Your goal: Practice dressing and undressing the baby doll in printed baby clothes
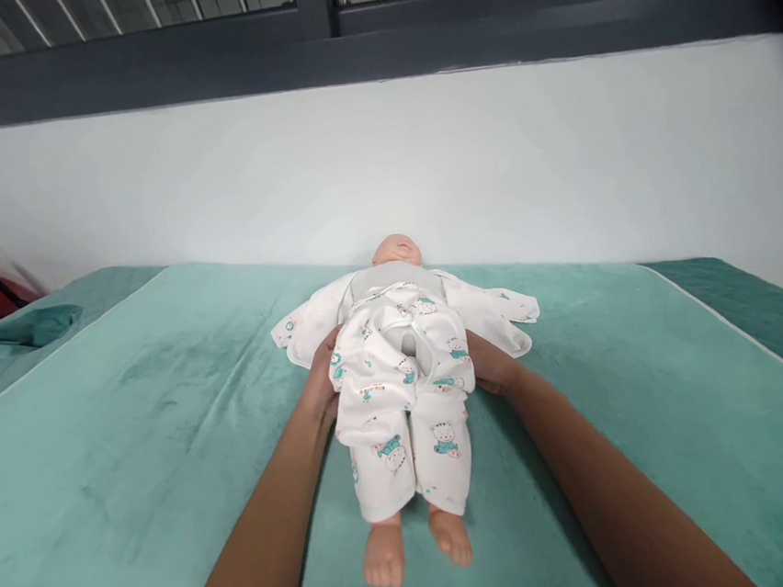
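Trousers (375,406) in white cloth, printed with small bears, cover the legs and hips of a doll (383,280) that lies on its back on green bedding (168,416), midway between the person's two forearms. The doll's long axis runs almost straight away from the person: the bare feet (382,557) point toward the wearer, the head (396,249) lies at the far end, near the white wall (379,165). Left hand (325,372) and right hand (488,361) flank the trousers at hip height, one on each side, so neither is clearly nearer and the cloth sits squarely between them. The relation that matters is along that axis: the waistband (398,291) lies just beyond the hands, toward the head, with grey torso showing past it, while the trouser legs run back toward the person and stop above the feet. The left hand touches the side of the cloth, its thumb by the upper edge; the right hand is partly behind the cloth on the opposite side. The fingertips of both are hidden, so I cannot tell whether either is clenched on the fabric or only supporting it. A white jacket (486,307) lies open beneath the torso, its sleeves spread out to both sides, beyond the hands.
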A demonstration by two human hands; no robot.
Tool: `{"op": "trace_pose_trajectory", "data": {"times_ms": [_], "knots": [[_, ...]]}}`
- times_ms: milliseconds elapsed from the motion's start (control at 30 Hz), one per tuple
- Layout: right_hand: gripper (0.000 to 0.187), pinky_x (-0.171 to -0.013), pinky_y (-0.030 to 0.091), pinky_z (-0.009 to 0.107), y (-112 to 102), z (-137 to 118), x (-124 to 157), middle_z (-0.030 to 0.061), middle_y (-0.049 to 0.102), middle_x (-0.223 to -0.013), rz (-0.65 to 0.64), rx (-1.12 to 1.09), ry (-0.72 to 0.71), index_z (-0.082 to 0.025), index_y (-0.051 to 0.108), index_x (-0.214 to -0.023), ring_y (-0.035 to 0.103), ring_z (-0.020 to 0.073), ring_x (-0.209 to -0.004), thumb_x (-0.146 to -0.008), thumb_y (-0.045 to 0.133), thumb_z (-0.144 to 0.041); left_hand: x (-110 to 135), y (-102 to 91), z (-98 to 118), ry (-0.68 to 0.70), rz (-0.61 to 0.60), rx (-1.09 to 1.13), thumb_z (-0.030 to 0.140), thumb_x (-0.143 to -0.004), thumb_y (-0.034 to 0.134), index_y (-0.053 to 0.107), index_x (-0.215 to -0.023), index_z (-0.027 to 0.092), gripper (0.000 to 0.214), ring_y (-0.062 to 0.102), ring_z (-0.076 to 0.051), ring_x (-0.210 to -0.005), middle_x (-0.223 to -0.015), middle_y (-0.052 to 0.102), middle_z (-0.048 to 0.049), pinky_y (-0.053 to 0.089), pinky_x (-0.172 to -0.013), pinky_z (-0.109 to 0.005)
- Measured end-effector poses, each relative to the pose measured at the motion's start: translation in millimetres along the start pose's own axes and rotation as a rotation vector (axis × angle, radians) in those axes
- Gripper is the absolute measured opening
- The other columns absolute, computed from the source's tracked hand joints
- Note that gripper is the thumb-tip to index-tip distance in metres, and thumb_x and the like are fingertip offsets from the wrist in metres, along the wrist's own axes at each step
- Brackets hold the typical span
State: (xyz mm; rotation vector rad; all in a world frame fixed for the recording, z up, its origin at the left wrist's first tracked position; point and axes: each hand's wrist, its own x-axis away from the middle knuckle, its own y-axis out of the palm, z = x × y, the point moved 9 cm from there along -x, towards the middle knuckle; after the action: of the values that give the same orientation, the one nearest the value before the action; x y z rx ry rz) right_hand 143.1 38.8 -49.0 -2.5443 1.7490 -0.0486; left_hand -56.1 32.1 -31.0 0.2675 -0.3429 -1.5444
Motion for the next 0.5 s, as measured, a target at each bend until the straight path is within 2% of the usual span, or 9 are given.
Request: {"op": "trace_pose_trajectory", "data": {"times_ms": [100, 233, 367, 500], "knots": [[0.031, -0.088, 0.052, 0.042, -6.5, -10.3, 1.1, 0.0079, 0.072, -0.105, 0.037, 0.055, -0.077, -0.024, 0.072, -0.099, 0.063, 0.0302, -0.101, -0.070, 0.074, -0.036, -3.2, 0.3, 1.0, 0.005, -0.026, -0.006, 0.024, -0.060, 0.078, 0.068, -0.085, 0.015, 0.028, 0.058, -0.014, -0.064, -0.074, 0.067, -0.0002, 0.046, -0.058, -0.024], [0.030, -0.088, 0.050, 0.044, -27.9, -17.6, 2.6, 0.0083, 0.072, -0.105, 0.197, 0.165, -0.138, -0.022, 0.072, -0.100, 0.063, 0.0303, -0.099, -0.072, 0.071, -0.031, -5.0, -5.4, -4.2, 0.013, -0.004, 0.025, 0.018, -0.060, 0.074, 0.061, -0.078, 0.017, 0.022, 0.052, -0.009, -0.059, -0.070, 0.060, 0.0044, 0.042, -0.054, -0.020], [0.039, -0.087, 0.051, 0.042, -34.0, -13.3, 1.0, 0.0066, 0.071, -0.107, 0.233, 0.082, -0.133, -0.020, 0.068, -0.111, 0.064, 0.0270, -0.096, -0.072, 0.067, -0.028, -4.7, -4.0, -6.6, 0.040, -0.020, 0.035, 0.018, -0.062, 0.071, 0.055, -0.079, 0.019, 0.023, 0.050, -0.009, -0.060, -0.073, 0.056, 0.0054, 0.040, -0.053, -0.019], [0.034, -0.083, 0.052, 0.038, -33.3, -11.1, -3.6, 0.0057, 0.072, -0.104, 0.290, -0.030, -0.178, -0.021, 0.068, -0.105, 0.064, 0.0254, -0.094, -0.073, 0.065, -0.032, -11.5, -7.9, -4.7, 0.061, 0.050, -0.041, 0.030, -0.068, 0.068, 0.052, -0.078, 0.019, 0.022, 0.048, -0.010, -0.060, -0.072, 0.053, 0.0036, 0.042, -0.055, -0.022]]}}
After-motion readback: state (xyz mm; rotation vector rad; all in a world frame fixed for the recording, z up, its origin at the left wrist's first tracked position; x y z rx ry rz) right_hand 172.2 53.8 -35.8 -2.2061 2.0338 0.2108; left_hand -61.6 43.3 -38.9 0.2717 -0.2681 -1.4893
